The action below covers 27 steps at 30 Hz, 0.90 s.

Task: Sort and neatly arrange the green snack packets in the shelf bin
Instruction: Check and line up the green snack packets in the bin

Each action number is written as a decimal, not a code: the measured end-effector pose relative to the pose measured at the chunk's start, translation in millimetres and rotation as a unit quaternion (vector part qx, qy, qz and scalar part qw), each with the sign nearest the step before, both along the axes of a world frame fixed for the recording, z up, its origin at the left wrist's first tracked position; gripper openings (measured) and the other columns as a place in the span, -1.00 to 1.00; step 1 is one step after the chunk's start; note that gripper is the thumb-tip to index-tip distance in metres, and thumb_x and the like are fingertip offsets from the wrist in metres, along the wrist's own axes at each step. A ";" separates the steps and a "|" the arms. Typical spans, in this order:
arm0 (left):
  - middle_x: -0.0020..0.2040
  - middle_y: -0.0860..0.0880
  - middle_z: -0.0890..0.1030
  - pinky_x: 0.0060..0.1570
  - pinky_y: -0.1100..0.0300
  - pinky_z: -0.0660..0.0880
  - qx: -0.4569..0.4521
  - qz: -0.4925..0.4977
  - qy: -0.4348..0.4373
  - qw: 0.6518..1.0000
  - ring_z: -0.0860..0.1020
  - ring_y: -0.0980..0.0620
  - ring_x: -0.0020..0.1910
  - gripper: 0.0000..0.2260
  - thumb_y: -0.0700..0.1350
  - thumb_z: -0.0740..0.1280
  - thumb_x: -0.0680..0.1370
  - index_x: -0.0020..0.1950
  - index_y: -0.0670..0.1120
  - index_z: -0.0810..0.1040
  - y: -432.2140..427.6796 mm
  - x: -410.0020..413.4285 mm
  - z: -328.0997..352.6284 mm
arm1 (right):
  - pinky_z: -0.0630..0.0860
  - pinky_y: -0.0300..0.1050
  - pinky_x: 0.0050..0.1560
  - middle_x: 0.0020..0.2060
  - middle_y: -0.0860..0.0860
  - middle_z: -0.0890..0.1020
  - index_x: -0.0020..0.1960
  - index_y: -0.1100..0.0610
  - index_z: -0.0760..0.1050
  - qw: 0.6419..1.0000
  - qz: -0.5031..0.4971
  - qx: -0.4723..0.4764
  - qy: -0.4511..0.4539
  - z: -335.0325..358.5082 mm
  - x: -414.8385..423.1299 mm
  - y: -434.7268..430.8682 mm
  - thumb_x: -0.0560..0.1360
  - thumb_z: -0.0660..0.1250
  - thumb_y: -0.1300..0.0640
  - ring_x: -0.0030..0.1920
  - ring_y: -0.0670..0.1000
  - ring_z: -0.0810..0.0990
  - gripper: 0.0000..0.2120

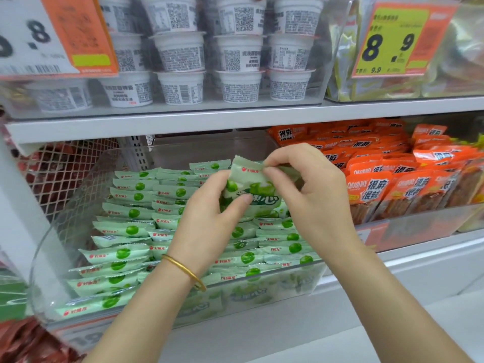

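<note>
A person's two hands hold a single green snack packet (258, 199) at the centre of the frame, above a clear plastic shelf bin (85, 179). The left hand (209, 216), with a gold bangle (183, 268) on its wrist, grips the packet's lower left side, thumb pressed across the front. The right hand (314, 192) pinches the packet's upper edge between thumb and forefinger. The packet stands roughly upright and tilted, raised over the right half of the bin. Below it, rows of matching green packets (125, 230) lie overlapped in columns that fill the bin from back to front wall. Orange snack packets (379, 184) stand in the neighbouring bin at centre right. On the shelf (183, 121) above, stacked white cups (180, 51) fill the upper centre, and a yellow-and-orange price tag (390, 40) reading 8.9 hangs at upper right. Wire mesh (60, 174) shows at centre left.
</note>
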<state>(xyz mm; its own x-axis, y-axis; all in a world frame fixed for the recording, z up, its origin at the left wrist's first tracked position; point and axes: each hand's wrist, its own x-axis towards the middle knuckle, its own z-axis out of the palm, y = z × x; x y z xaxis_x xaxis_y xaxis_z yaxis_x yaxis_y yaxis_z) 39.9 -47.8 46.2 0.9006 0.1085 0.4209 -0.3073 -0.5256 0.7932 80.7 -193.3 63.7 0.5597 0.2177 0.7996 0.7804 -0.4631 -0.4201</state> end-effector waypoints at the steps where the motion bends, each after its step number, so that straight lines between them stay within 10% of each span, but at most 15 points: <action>1: -0.01 0.10 0.63 0.05 0.22 0.48 -0.026 -0.007 0.002 1.000 0.56 0.18 -0.02 -0.79 -0.17 0.34 0.51 0.06 0.11 0.52 1.1 -3.4 1.4 | 0.42 -0.32 -0.07 -0.16 -0.09 0.56 -0.05 0.13 0.57 0.999 0.023 0.024 0.017 -0.4 -1.0 0.3 0.47 0.33 0.23 -0.09 -0.17 0.49 -0.92; 8: -0.02 0.00 0.69 -0.15 0.31 0.56 -0.213 -0.079 0.038 0.973 0.65 0.09 -0.07 -0.74 -0.24 0.28 0.54 0.22 -0.12 0.48 4.1 -18.0 11.5 | 0.41 -0.39 -0.02 0.04 -0.06 0.55 0.14 -0.07 0.54 0.962 0.173 0.110 0.182 -1.4 -5.3 -3.1 0.50 0.32 0.20 -0.04 -0.23 0.51 -0.72; 17: 0.15 -0.03 0.63 -0.06 0.12 0.60 -0.223 -0.178 0.091 0.954 0.63 -0.03 0.05 -0.28 -0.27 0.42 0.35 0.45 0.01 0.23 8.2 -17.8 8.4 | 0.57 -0.19 -0.15 -0.14 -0.03 0.69 -0.07 0.09 0.64 0.883 0.218 0.268 0.318 -2.6 -6.7 1.4 0.47 0.33 0.30 -0.10 -0.05 0.66 -0.83; 27: 0.14 0.04 0.58 -0.19 0.27 0.57 -0.191 -0.107 0.072 0.973 0.61 0.18 0.00 -0.21 -0.13 0.44 0.29 0.45 0.09 0.18 1.7 -17.8 9.2 | 0.58 -0.15 -0.36 -0.16 0.08 0.66 -0.06 0.12 0.60 0.854 0.205 0.313 0.362 -3.0 -5.1 -1.5 0.53 0.26 0.30 -0.20 0.04 0.65 -0.84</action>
